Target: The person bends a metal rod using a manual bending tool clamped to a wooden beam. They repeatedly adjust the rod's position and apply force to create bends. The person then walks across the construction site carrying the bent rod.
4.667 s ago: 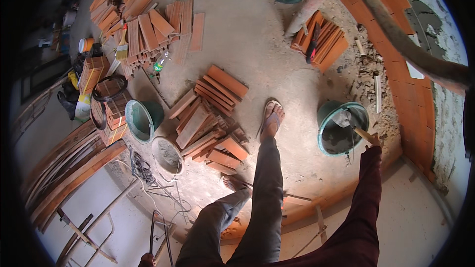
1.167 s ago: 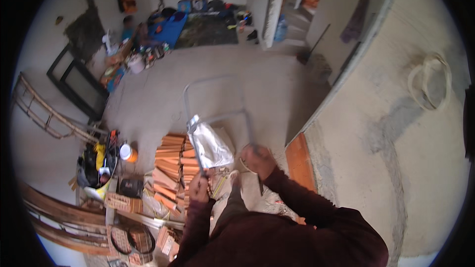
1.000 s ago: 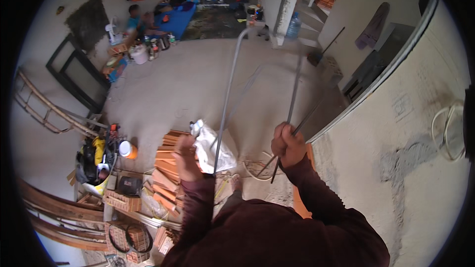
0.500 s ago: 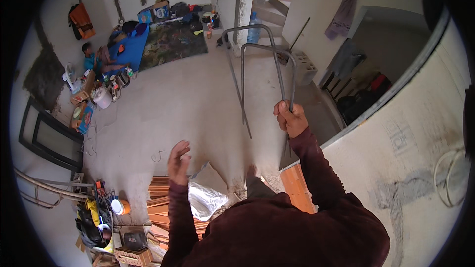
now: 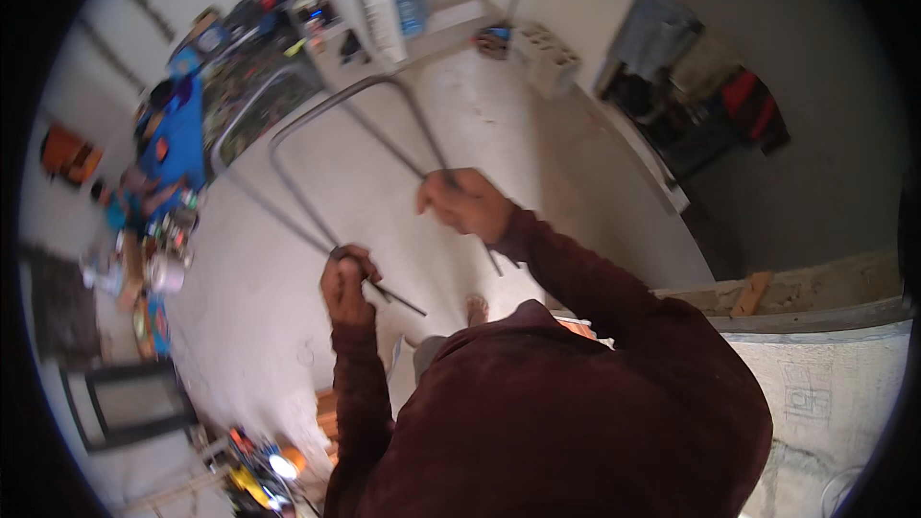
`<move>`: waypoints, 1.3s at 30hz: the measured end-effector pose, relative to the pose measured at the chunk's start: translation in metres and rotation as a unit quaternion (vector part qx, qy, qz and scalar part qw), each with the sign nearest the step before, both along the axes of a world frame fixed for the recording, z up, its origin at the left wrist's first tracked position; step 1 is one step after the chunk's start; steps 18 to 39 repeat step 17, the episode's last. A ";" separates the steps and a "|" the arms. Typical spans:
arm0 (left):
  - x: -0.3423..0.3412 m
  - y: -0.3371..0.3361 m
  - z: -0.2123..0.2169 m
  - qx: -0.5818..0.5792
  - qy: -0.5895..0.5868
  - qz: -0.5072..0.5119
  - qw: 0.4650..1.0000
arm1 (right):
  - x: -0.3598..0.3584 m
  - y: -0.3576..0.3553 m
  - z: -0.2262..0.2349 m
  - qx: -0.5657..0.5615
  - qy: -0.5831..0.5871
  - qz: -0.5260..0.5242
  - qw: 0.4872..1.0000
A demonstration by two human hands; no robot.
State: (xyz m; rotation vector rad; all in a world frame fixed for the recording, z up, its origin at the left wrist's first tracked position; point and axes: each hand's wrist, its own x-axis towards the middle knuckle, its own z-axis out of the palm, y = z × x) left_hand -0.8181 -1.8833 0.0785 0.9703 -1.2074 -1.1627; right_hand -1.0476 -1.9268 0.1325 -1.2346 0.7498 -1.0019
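Two grey metal bars, each bent into a U, are held out in front of me with the bends away from my body. One bent bar (image 5: 331,105) overlaps the other bent bar (image 5: 264,200). My right hand (image 5: 467,203) is closed around their right legs. My left hand (image 5: 347,283) is closed around the left legs, and the free ends poke out below both hands. Slight blur softens the bars and fingers.
A hollow concrete block (image 5: 547,56) stands by the doorway on the right, near a large blue water bottle (image 5: 410,2). At far left a person (image 5: 125,203) sits beside a blue mat (image 5: 179,149) and household clutter. A dark frame (image 5: 129,403) leans at lower left.
My left hand has taken hold of the bars' left legs. The bars have come closer and tilted leftward, and my view has turned to the right.
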 end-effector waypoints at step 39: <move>-0.057 -0.310 0.003 0.061 -0.001 -0.290 0.955 | -0.102 -0.252 -0.034 0.017 -0.061 -0.067 0.996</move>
